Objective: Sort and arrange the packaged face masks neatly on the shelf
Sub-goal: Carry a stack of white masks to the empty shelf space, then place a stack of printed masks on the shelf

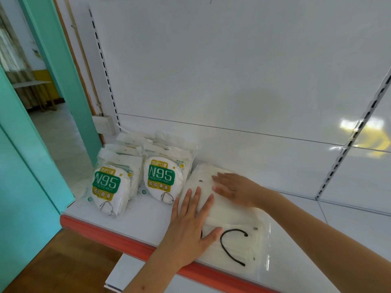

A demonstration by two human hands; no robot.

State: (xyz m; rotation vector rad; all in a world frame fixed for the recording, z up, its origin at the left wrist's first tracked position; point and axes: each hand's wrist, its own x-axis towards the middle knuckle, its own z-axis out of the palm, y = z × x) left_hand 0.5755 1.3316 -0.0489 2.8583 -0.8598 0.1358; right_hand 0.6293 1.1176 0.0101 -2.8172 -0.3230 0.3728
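**Both hands flat on a pile of white masks on the shelf**

A white shelf (pixel 135 225) with a red front edge (pixel 110 233) carries the masks. At its left end, two rows of N95 packs stand upright, leaning back towards the white back panel (pixel 232 70). The left row (pixel 110 185) sits nearest the corner, the right row (pixel 164 178) just beside it, and each front pack shows a green and yellow label with a drawing of a mask below.

Just right of those rows lies a pile of clear packs of white masks (pixel 228 210), flat on the shelf and running from near the back panel to the front edge. A black ear loop (pixel 231 244) shows through the nearest pack.

The left hand (pixel 192 225) rests on the near left part of this pile, fingers straight and spread, palm down, thumb pointing towards the ear loop. The right hand (pixel 234 190) lies flat on the far part of the pile, fingers straight and pointing left. Neither hand curls round anything.

Left of the shelf stands a green door frame (pixel 63 81).
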